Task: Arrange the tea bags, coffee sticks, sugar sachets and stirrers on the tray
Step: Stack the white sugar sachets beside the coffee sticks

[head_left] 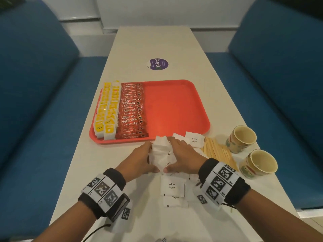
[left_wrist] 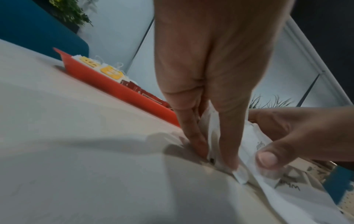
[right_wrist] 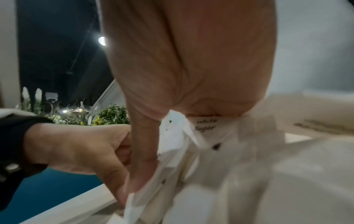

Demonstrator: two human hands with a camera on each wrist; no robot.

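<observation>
A red tray [head_left: 174, 105] lies across the table. Yellow-tagged tea bags [head_left: 106, 112] fill its left edge in two columns, with a column of red Nescafe coffee sticks [head_left: 132, 112] beside them; its right part is bare. Just in front of its near rim, my left hand [head_left: 146, 158] and right hand [head_left: 180, 154] squeeze a bunch of white sugar sachets [head_left: 161, 151] between them on the tabletop. In the left wrist view the left fingers [left_wrist: 228, 144] point down into the sachets [left_wrist: 252, 136]. In the right wrist view the right thumb [right_wrist: 143, 159] pinches the bundle [right_wrist: 203, 125].
Loose sugar sachets lie near me [head_left: 172, 186] and by the tray's near right corner [head_left: 194, 139]. Wooden stirrers [head_left: 218, 151] lie right of my hands, beside two paper cups [head_left: 242, 141] [head_left: 258, 164]. A purple sticker [head_left: 158, 64] sits beyond the tray. Blue benches [head_left: 35, 84] flank the table.
</observation>
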